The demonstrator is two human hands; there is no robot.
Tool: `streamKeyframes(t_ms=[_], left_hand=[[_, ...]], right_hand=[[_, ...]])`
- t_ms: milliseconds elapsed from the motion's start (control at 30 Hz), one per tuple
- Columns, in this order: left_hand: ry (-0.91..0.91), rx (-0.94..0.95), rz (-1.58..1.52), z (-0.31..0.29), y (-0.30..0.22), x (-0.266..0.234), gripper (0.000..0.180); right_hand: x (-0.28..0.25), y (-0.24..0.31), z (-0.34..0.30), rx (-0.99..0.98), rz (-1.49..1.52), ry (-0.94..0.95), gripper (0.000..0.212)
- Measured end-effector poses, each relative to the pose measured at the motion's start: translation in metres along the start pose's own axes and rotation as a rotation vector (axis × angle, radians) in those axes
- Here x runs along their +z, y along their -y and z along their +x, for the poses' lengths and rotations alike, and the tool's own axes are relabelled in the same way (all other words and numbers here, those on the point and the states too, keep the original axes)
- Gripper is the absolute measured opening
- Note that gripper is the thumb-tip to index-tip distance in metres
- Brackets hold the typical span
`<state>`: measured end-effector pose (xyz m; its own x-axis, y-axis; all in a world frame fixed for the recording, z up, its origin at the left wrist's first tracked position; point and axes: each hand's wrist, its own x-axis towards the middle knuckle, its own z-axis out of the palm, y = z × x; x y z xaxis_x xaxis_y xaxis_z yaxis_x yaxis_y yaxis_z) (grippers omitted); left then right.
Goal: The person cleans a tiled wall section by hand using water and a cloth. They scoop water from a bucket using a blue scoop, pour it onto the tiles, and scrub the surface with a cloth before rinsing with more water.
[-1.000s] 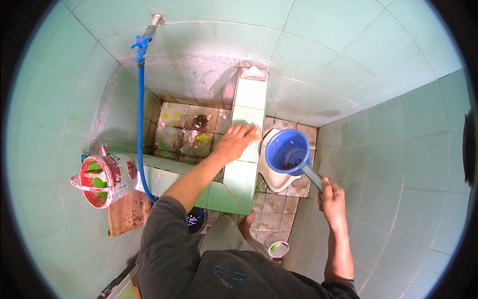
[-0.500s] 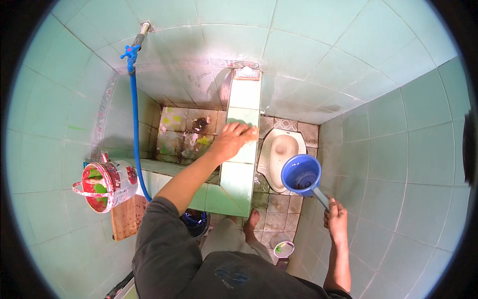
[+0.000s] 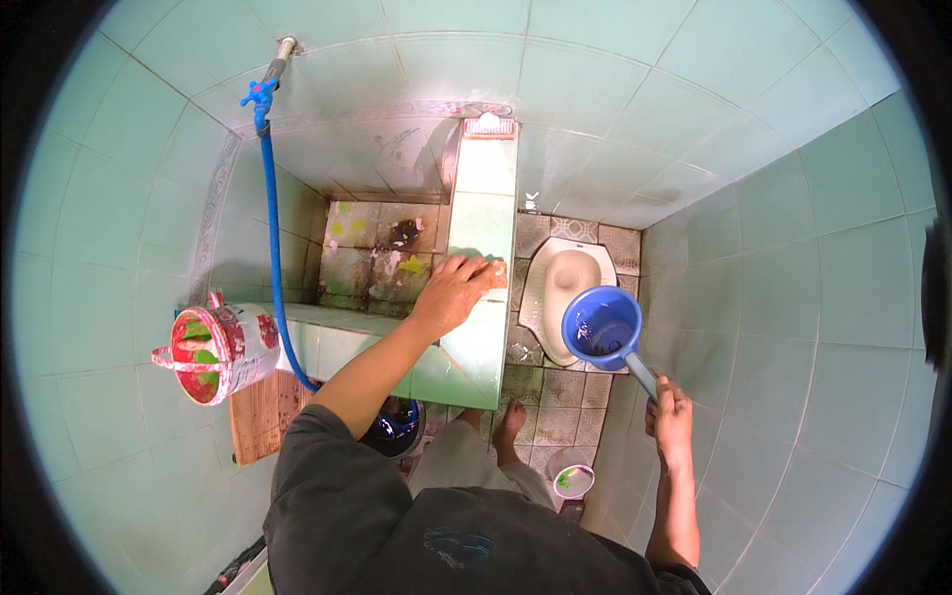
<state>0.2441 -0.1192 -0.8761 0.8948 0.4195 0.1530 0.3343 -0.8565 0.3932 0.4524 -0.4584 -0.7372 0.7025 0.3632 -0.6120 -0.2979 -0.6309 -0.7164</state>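
Observation:
My left hand (image 3: 456, 296) lies on the pale green tiled top of a low wall (image 3: 474, 352), its fingers bent over an orange sponge (image 3: 497, 279) at the wall's right edge. Most of the sponge is hidden under the fingers. Off to the right, my right hand (image 3: 670, 421) grips the grey handle of a blue water dipper (image 3: 602, 327). The dipper is held in the air in front of a squat toilet (image 3: 551, 288) and covers part of its near right side. Some liquid seems to lie in its bowl.
A scrub brush (image 3: 489, 127) rests at the wall's far end. Left of it is a stained tiled basin (image 3: 347, 268). A blue hose (image 3: 273, 218) hangs from a tap (image 3: 260, 95). A paint-smeared bucket (image 3: 253, 342), a dark bucket (image 3: 395, 428) and a small white tub (image 3: 574, 482) stand around me.
My left hand and the sponge have slid a little nearer to me along the wall top. The whole view has shifted slightly. My right hand keeps its hold on the dipper.

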Motion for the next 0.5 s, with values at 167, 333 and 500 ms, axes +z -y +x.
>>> streamKeyframes(t_ms=[167,333,500], left_hand=[[-0.073,-0.071,0.101,0.023,0.018,-0.017,0.045],[-0.139,-0.139,0.045,-0.023,-0.026,0.016,0.046],[-0.163,-0.294,-0.012,-0.133,-0.096,0.01,0.05]], right_hand=[[0.017,0.009,-0.007,-0.083,-0.068,0.063,0.04],[0.033,0.01,-0.014,-0.265,-0.197,0.105,0.044],[0.044,0.002,-0.028,-0.555,-0.395,0.099,0.044]])
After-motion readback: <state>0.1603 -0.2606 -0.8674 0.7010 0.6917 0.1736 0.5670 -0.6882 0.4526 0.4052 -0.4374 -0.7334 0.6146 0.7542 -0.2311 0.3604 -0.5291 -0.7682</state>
